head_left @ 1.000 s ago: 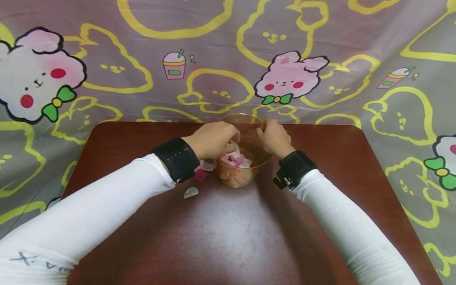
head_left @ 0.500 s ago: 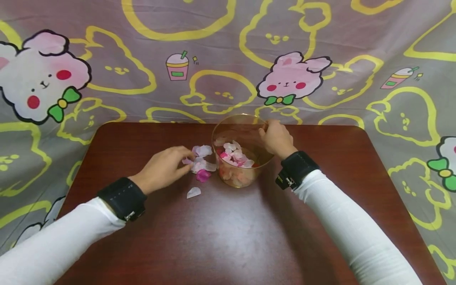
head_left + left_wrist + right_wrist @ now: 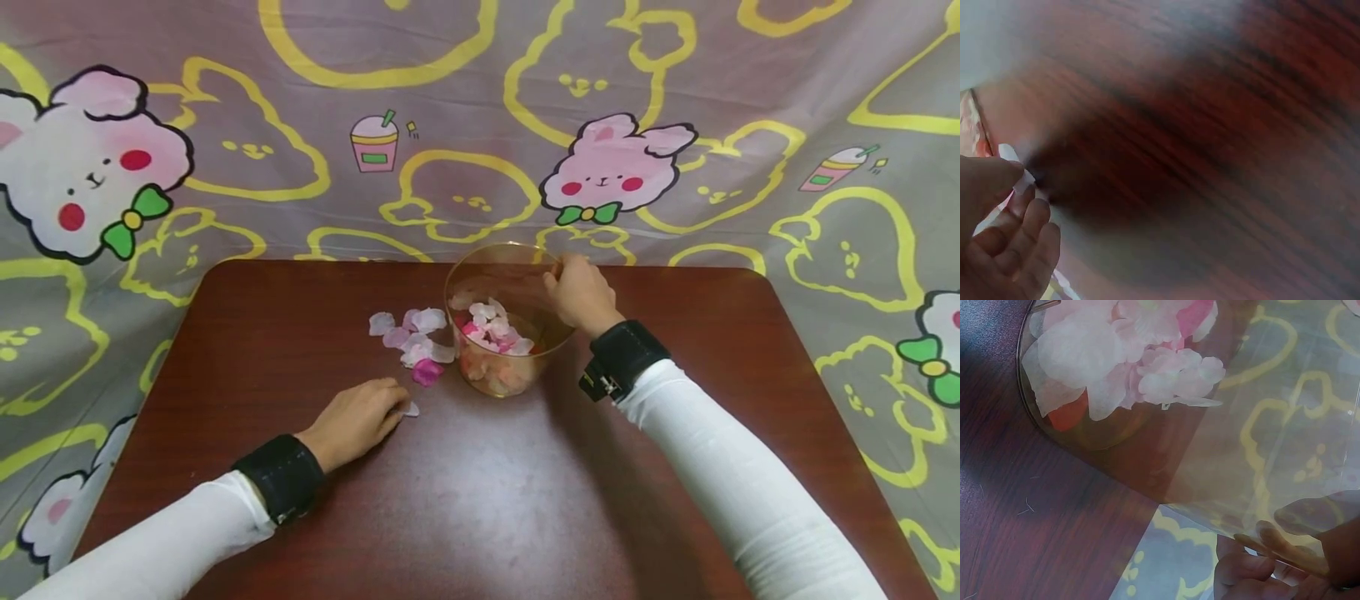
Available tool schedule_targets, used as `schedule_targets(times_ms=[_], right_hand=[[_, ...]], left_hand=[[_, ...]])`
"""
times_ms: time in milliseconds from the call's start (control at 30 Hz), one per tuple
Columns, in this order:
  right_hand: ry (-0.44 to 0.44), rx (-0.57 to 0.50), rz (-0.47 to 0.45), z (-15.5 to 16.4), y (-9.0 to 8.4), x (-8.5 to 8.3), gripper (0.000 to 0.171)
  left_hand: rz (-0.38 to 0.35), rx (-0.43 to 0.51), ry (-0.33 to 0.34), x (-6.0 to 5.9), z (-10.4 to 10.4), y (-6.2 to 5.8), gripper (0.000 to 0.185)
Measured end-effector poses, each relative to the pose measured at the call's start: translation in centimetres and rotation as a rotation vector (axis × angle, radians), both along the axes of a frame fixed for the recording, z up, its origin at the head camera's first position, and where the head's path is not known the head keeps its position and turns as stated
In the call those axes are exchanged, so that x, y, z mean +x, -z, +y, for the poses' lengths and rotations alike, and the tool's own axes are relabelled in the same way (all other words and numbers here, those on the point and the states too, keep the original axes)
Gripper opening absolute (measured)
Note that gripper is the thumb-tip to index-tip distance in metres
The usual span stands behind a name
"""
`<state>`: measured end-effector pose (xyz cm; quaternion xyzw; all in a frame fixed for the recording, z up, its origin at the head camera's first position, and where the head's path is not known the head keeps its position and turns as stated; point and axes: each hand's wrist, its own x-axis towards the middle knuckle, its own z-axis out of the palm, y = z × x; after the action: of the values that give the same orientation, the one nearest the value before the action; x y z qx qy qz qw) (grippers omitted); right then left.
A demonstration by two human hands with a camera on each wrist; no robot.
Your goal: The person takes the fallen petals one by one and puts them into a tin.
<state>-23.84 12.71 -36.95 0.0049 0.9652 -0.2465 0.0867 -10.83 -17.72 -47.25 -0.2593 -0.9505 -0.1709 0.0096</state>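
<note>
The worktop (image 3: 525,500) is dark red wood with rounded corners; a wide bare stretch of it lies between the two arms on the near side, and more bare wood runs to the left and right edges. A cartoon cloth (image 3: 450,125) hangs behind the far edge.

The cup (image 3: 510,317), clear and amber-tinted, stands near the far edge at the middle, tilted toward the person. Petals (image 3: 1129,369), pink and white with one orange piece, lie heaped in its bottom. The right hand (image 3: 583,293) grips the cup's far right rim, thumb and fingers clamped on the wall, as the right wrist view shows through the plastic.

Loose petals (image 3: 412,337) lie in a small cluster just left of the cup, on the wood and not touching the left hand. One white petal (image 3: 411,409) lies apart, nearer the person. The left hand (image 3: 356,421) rests on the worktop with its fingers curled, and its fingertips (image 3: 1019,187) pinch that white petal, well clear of every edge
</note>
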Motion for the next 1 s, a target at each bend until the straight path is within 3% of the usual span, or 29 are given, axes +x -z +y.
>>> schedule_targets(times_ms=[133, 333, 467, 600, 767, 1000], right_hand=[[0.002, 0.006, -0.01, 0.0, 0.0, 0.0, 0.025], [0.009, 0.009, -0.024, 0.0, -0.1, 0.1, 0.025], [0.012, 0.007, -0.027, 0.0, 0.0, 0.1, 0.025], [0.016, 0.009, -0.022, 0.0, 0.0, 0.1, 0.025], [0.022, 0.005, -0.031, 0.1, -0.2, 0.0, 0.025], [0.021, 0.008, -0.015, 0.0, 0.1, -0.1, 0.024]], left_hand=[[-0.025, 0.044, -0.077, -1.1, 0.0, -2.1, 0.003], [0.116, 0.159, -0.137, -4.0, 0.9, -8.1, 0.009], [0.165, 0.209, -0.124, -5.6, 2.6, -12.2, 0.012], [0.161, 0.175, -0.064, -6.9, 4.7, -14.9, 0.014], [0.143, 0.028, 0.047, -8.6, 7.6, -16.3, 0.014], [-0.054, -0.176, 0.163, -10.1, 10.7, -15.1, 0.009]])
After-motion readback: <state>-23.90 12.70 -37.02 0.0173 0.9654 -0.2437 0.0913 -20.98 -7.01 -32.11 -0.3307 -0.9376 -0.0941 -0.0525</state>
